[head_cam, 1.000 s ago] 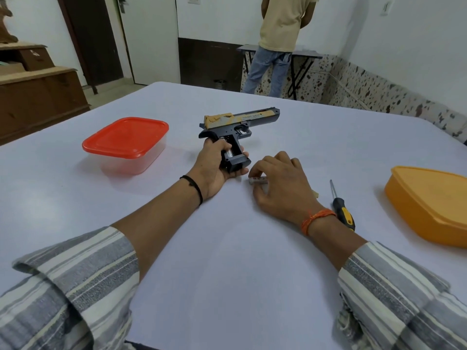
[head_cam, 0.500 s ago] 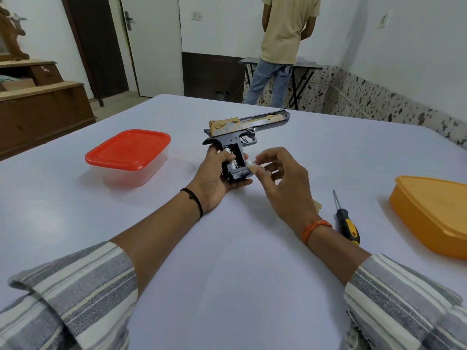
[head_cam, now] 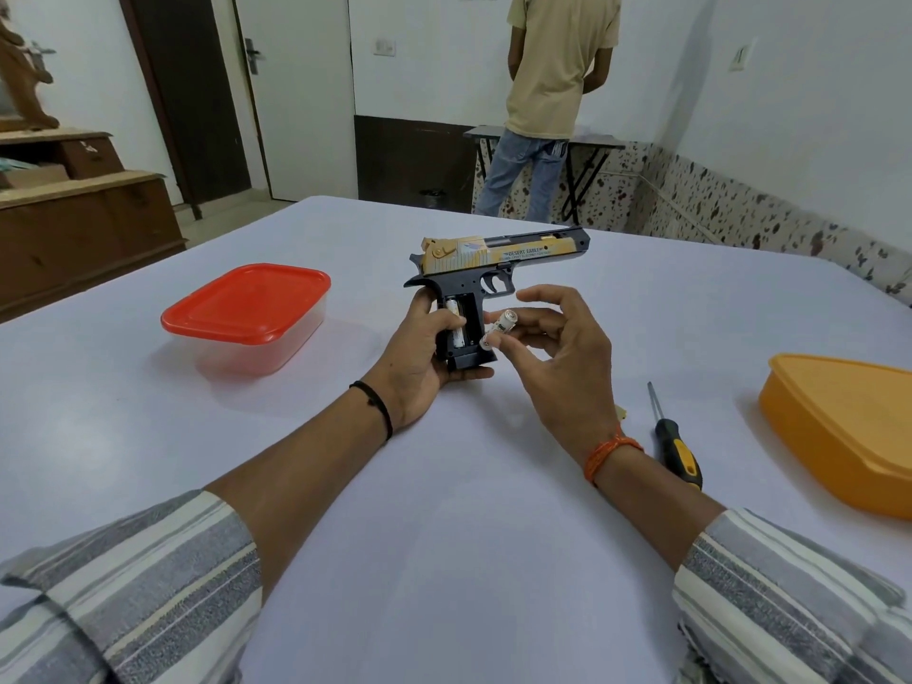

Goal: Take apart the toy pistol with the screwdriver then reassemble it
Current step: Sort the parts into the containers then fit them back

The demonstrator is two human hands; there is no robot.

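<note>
Currently, a white battery [head_cam: 498, 328] is pinched between thumb and fingertips of the right hand [head_cam: 557, 348], just beside the open grip. The toy pistol [head_cam: 488, 274] is gripped by the left hand [head_cam: 419, 348], fingers curled round the grip, barrel pointing right, above the white table [head_cam: 444, 510]; another battery is seen seated in the grip. The screwdriver [head_cam: 673, 439] lies right of the right wrist. A red-lidded box [head_cam: 247, 308] is noted left, an orange box [head_cam: 849, 427] right.

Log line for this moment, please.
left hand: holds toy pistol, battery bay open | right hand: pinches battery beside bay | screwdriver: on table
</note>
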